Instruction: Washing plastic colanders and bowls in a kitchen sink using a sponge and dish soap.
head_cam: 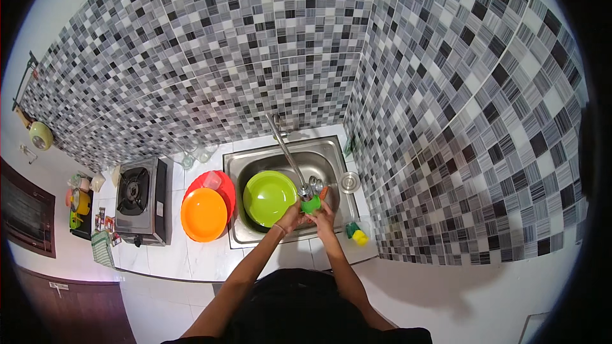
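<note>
Both my hands are over the stainless steel sink (343,172), just beneath the faucet head (305,192). My left hand (290,220) and my right hand (324,220) grip a small bright green vessel (311,205) from either side; its exact kind is hard to make out. A large lime-green basin (270,197) fills the left part of the sink, beside my left hand. Beyond my right hand, an orange item (324,193) and shiny metal pieces (315,184) lie in the sink, partly hidden by the faucet head.
Left of the sink, an orange plate (204,215) overlaps a red plate (229,186). Farther left stands a gas stove (138,200). Drinking glasses (196,155) line the tiled wall. On the right are a metal drain strainer (350,182) and yellow and green sponges (358,236).
</note>
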Available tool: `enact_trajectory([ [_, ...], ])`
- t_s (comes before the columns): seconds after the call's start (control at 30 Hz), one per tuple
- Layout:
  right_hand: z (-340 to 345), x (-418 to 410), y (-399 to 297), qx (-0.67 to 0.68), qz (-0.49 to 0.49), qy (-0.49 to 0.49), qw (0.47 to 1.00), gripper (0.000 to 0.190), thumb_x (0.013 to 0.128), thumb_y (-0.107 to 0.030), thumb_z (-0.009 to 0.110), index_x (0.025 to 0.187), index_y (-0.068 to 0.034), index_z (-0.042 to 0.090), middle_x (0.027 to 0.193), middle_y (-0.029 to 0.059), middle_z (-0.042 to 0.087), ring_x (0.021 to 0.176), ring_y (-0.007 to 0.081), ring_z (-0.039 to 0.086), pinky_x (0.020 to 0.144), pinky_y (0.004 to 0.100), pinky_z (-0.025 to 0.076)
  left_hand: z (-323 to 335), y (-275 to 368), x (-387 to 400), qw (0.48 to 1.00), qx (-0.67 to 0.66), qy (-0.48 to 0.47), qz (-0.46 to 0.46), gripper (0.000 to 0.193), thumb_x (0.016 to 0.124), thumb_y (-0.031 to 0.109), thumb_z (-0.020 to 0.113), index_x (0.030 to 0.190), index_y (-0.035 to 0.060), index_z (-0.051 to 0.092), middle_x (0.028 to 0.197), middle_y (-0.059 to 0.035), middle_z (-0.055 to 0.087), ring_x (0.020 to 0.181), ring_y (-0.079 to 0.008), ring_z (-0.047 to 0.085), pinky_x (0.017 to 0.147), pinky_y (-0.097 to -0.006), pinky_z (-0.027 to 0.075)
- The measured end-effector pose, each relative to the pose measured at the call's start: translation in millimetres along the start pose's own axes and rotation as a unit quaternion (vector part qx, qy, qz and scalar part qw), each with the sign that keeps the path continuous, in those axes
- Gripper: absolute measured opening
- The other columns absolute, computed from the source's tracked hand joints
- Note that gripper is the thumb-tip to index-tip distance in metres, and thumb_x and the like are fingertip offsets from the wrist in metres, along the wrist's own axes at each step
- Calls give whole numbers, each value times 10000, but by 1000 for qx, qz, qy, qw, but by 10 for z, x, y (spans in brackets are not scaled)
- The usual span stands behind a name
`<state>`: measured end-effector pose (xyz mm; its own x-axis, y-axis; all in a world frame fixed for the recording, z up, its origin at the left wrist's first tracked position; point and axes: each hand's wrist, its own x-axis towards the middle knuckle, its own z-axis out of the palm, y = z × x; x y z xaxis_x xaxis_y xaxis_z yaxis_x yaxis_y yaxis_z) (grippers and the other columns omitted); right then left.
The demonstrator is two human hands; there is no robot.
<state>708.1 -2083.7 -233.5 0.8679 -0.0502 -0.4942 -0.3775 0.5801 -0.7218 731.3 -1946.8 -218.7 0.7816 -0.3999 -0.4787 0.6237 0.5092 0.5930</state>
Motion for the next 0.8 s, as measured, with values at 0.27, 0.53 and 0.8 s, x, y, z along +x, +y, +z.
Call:
enact_trajectory([
  [0.27,-11,396,81,-139,-27,-7,990,282,920,-71,497,1186,-88,590,856,9,611,678,79,544,526,221,437,185,16,159,915,361,63,169,359,898,355,644,986,7,636,832,-48,636,779,-152,575,692,-317,477],
  [0.53,-185,518,213,-314,-72,-32,946,144,871,-102,535,971,-48,625,836,38,625,697,194,603,647,356,502,12,200,-34,770,582,196,175,733,613,401,872,1126,-19,560,946,-152,673,860,-216,647,772,-341,511],
  [0.8,-254,771,610,-809,-143,-124,556,320,780,-252,565,1019,-49,628,1098,173,619,1072,364,545,921,511,399,-229,236,-622,844,397,308,186,737,612,348,900,1147,-5,537,927,-136,667,837,-204,655,652,-342,576],
])
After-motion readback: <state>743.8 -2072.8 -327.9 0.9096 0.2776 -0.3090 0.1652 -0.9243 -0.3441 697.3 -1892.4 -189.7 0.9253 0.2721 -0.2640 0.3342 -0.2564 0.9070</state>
